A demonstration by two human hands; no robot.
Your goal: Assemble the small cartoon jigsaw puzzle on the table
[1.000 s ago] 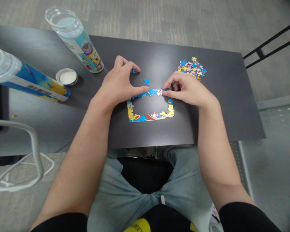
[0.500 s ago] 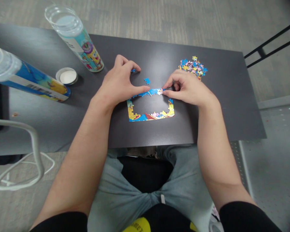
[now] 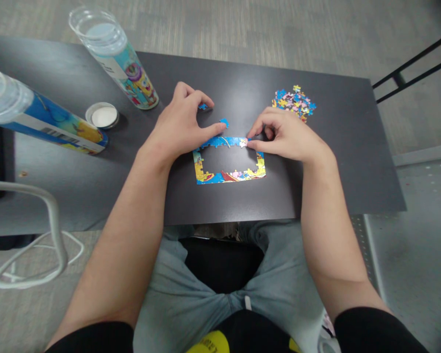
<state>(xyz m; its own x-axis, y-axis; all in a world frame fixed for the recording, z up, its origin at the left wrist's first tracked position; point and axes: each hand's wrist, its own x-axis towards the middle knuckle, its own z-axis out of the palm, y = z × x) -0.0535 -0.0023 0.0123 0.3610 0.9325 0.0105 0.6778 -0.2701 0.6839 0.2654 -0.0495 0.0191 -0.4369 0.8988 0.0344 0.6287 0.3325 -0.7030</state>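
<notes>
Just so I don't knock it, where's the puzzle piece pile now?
In the head view, the pile lies right of centre on the dark table, just beyond the right hand.

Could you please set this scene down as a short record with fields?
Left hand: spread, thumb beside a loose blue piece
Right hand: thumb and index finger at the upper right of the puzzle border
Puzzle border: joined edge pieces, tabletop visible inside
Pile of pieces: beyond the right hand
Containers: blue canister and teal canister, left of the left hand
Round lid: near both canisters
</notes>
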